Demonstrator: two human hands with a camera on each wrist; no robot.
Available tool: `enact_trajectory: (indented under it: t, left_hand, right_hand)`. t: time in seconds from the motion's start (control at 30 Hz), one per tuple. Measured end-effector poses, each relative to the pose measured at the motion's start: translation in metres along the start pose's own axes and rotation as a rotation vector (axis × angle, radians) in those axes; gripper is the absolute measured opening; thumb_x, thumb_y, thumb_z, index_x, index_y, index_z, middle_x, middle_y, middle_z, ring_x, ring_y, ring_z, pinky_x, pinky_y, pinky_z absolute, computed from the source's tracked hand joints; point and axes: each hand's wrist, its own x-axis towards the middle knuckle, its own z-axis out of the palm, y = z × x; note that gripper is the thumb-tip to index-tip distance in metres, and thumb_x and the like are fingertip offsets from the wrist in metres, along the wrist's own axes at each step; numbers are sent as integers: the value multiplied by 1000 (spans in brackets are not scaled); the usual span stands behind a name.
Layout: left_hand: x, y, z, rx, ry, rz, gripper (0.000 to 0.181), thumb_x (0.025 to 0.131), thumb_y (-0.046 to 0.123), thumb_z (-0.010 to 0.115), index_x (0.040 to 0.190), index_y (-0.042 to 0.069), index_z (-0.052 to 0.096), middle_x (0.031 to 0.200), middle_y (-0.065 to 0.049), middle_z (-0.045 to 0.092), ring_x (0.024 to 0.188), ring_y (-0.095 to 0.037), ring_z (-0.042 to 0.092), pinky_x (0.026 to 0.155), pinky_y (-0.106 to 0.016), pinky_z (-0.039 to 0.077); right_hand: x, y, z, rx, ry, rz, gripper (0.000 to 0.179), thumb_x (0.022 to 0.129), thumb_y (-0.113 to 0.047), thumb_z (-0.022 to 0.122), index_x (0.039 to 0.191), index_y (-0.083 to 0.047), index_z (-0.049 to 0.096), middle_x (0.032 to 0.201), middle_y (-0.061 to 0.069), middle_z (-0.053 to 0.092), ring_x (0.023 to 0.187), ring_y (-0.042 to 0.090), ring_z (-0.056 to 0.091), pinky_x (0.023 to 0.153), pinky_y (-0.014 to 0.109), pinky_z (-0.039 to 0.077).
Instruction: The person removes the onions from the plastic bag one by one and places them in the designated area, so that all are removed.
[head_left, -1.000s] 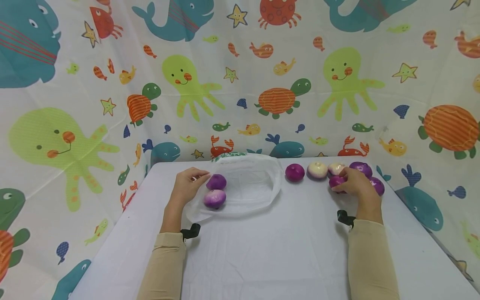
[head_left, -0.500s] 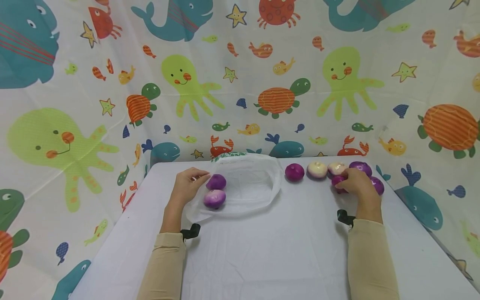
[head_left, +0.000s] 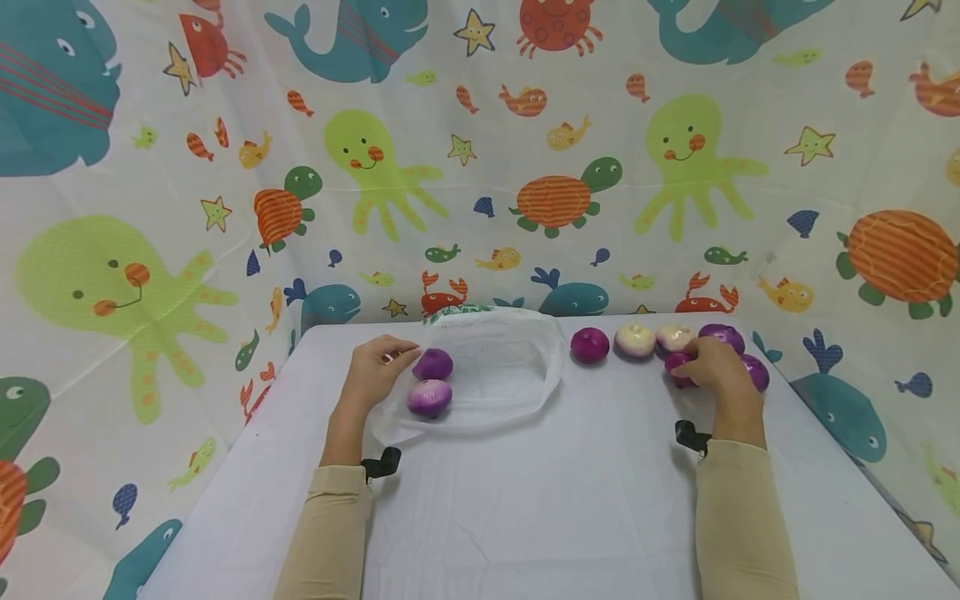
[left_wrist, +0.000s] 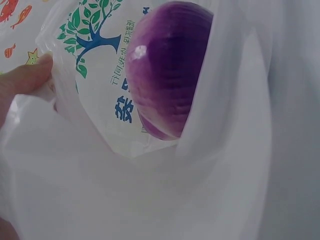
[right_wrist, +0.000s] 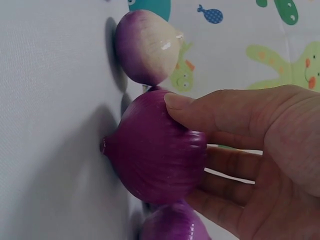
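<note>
My left hand (head_left: 373,371) pinches the left rim of a thin white plastic bag (head_left: 555,375), which lies with its mouth spread wide. Inside, near that hand, sit two purple onions, a darker one (head_left: 433,365) behind a paler, glossy one (head_left: 430,398). A purple onion (left_wrist: 170,70) and the bag's printed tree (left_wrist: 97,42) show in the left wrist view. On the right, my right hand (head_left: 718,367) grips a dark purple onion (right_wrist: 155,150), thumb on one side and fingers on the other. Its pointed tip is close to the tabletop.
Around the right hand stand a white-and-purple onion (head_left: 673,337) and purple onions (head_left: 722,336) (head_left: 755,372). Left of these are a cream onion (head_left: 634,341) and a magenta onion (head_left: 590,345). A sea-animal curtain (head_left: 480,167) hangs behind the white table (head_left: 540,508).
The right hand and the dark purple onion in it have shifted slightly to the right, uncovering more of the white-and-purple onion behind. The left hand and bag have stayed still.
</note>
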Motion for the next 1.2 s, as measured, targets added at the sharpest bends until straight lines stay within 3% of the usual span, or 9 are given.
enact_trajectory:
  t: [0.57, 0.73, 1.2]
  left_hand:
    - [1, 0, -1, -14, 7, 28, 21, 97, 28, 75, 113, 14, 80, 105, -3, 78, 97, -22, 64, 89, -38, 53]
    - [1, 0, -1, -15, 0, 14, 23, 98, 29, 75, 114, 13, 80, 105, -3, 77, 98, -23, 63, 88, -38, 53]
    - [2, 0, 0, -11, 3, 1, 20, 98, 30, 75, 112, 17, 80, 105, -1, 77, 100, -22, 63, 89, -37, 54]
  right_hand:
    - [-1, 0, 0, -21, 44, 35, 63, 96, -23, 75, 146, 4, 48, 136, 31, 57, 122, 47, 52, 104, 73, 41]
    - [0, 0, 0, -5, 41, 68, 67, 96, -23, 75, 150, 4, 45, 140, 32, 54, 126, 49, 49, 105, 74, 41]
    - [-1, -3, 0, -18, 61, 53, 66, 98, -21, 73, 151, 5, 43, 141, 34, 52, 125, 50, 49, 106, 72, 42]
